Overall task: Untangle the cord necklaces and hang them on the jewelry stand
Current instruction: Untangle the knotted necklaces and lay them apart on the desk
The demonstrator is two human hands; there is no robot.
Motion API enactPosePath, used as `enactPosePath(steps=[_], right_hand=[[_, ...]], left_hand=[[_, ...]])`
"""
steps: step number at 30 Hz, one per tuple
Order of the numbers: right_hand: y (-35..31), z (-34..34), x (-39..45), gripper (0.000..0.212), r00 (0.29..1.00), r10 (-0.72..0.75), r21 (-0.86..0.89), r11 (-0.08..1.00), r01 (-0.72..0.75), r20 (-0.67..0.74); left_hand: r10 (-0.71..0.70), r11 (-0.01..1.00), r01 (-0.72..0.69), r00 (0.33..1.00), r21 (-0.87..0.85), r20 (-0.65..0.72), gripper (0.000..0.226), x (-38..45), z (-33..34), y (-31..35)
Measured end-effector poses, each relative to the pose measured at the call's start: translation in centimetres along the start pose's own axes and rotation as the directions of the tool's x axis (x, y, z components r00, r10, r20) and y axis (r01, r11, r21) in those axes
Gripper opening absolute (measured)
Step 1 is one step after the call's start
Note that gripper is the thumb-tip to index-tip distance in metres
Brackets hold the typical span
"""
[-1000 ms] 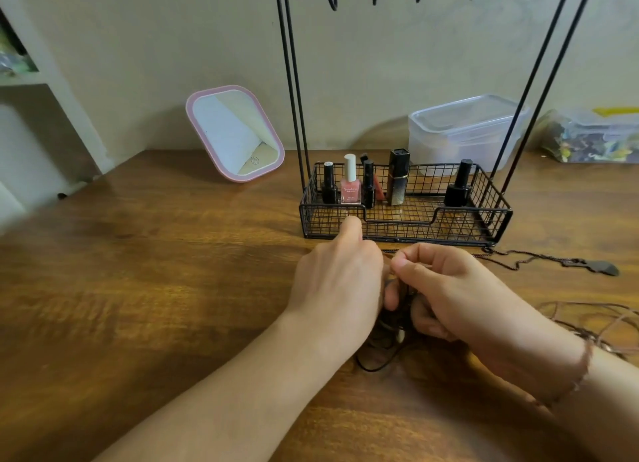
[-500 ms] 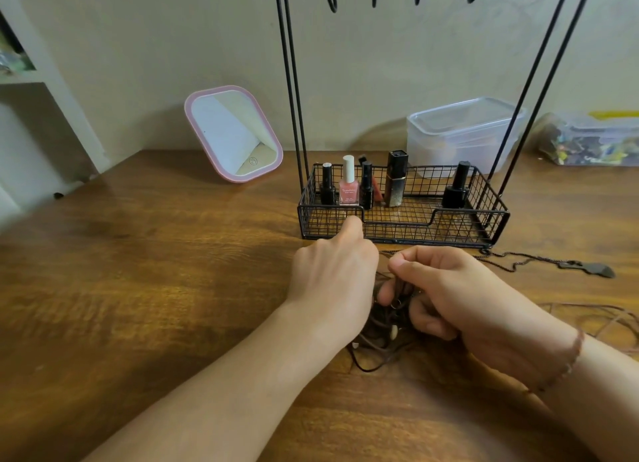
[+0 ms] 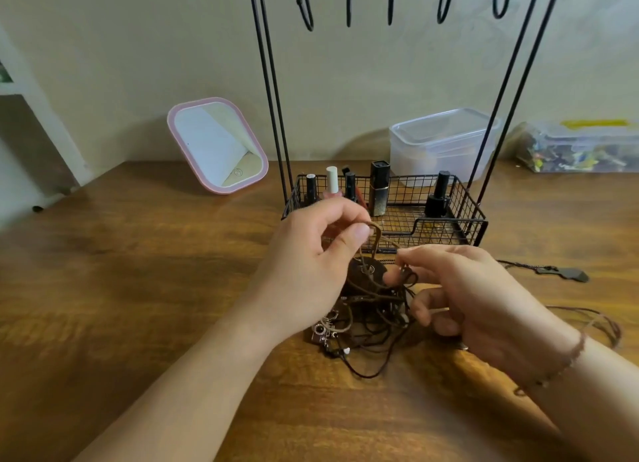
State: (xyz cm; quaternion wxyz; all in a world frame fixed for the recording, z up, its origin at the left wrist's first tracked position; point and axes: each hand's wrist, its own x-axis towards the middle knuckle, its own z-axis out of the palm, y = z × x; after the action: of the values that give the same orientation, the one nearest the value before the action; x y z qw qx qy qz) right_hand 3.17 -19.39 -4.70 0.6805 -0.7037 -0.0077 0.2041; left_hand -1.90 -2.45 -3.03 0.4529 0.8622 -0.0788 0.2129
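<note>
- While both hands work above the wooden table (image 3: 138, 288), the left hand (image 3: 311, 271) pinches a loop of brown cord (image 3: 375, 231) between thumb and forefinger, raised clear of the heap.
- Just beside it, the right hand (image 3: 477, 295) pinches another stretch of that cord at its fingertips (image 3: 403, 254); the two hands stand slightly apart, with the cord running between them.
- Below and between the hands lies the tangle of cord necklaces (image 3: 373, 323), dark and brown strands heaped on the table, with a round dark pendant (image 3: 368, 271) hanging just under the held loop.
- Near the left wrist, at the tangle's edge, a small camera-shaped charm (image 3: 320, 335) rests on the wood.
- Beyond the fingers stands the jewelry stand (image 3: 449, 226), its wire basket holding nail polish bottles (image 3: 333, 185) and its hooks (image 3: 306, 8) high above the hands, all bare.
- Past the right hand, another necklace (image 3: 560, 273) with a dark flat pendant lies stretched on the table, apart from the heap.
- Beside the right wrist, thin brown cords (image 3: 605, 323) loop on the wood.
- Far beyond the left hand a pink-framed mirror (image 3: 218, 143) leans against the wall; behind the stand sits a clear plastic box (image 3: 439, 140).
</note>
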Motion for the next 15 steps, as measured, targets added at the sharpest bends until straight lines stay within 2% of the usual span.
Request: enactPosePath(steps=[3,6,13,15], right_hand=[[-0.03,0.26,-0.1,0.017,1.0,0.004,-0.027,1.0,-0.003,0.029],[-0.14,0.29,-0.16,0.017,0.999,0.015,-0.016,1.0,-0.014,0.045],[-0.27,-0.05,-0.32,0.029,0.991,0.042,0.028,0.999,-0.046,0.124],[-0.25,-0.05,-0.37,0.032,0.986,0.046,0.051,0.997,-0.055,0.163]], left_hand=[[-0.012,0.963,0.028,0.998,-0.269,0.059,0.014,0.28,-0.2,0.19],[0.014,0.899,0.034,0.994,-0.437,0.107,0.015,0.6,-0.3,0.3],[0.107,0.767,0.004,0.985,-0.641,0.135,0.015,0.88,-0.49,0.21],[0.127,0.701,0.001,0.984,-0.713,0.127,0.015,0.95,-0.66,0.12]])
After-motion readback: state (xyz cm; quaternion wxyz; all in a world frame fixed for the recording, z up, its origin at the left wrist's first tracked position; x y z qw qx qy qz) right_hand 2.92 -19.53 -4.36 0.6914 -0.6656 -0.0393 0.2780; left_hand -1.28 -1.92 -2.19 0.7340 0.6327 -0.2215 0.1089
